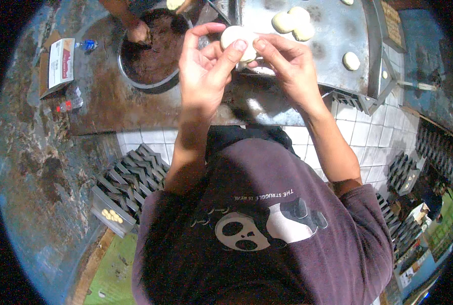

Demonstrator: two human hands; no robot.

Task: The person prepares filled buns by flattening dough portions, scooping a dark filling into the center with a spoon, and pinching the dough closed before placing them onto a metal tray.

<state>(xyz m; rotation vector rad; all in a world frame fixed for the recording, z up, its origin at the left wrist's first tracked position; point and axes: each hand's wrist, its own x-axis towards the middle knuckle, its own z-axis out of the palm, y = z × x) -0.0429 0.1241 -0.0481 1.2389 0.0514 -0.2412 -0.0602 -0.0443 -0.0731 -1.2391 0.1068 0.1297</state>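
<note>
My left hand [206, 66] and my right hand [285, 66] hold a flat, round piece of pale dough [236, 36] between thumbs and fingers, above the near edge of a metal tray [333, 35]. On that tray lie a cluster of pale dough rounds [292, 23] and single rounds [351, 61]. Left of my hands, a large metal bowl [124, 63] holds a dark brown, crumbly mass [155, 66]. A co-worker's hand [137, 31] reaches into it, its fingers partly hidden. Another pale piece [174, 4] shows above the bowl.
A white cardboard box [58, 66] and plastic bottles [70, 105] stand at the worktable's [150, 112] left. Stacked metal trays [125, 188] sit low at left, some bearing small pale pieces [112, 216], and more [404, 173] at right. White tiles [364, 132] show below the table edge.
</note>
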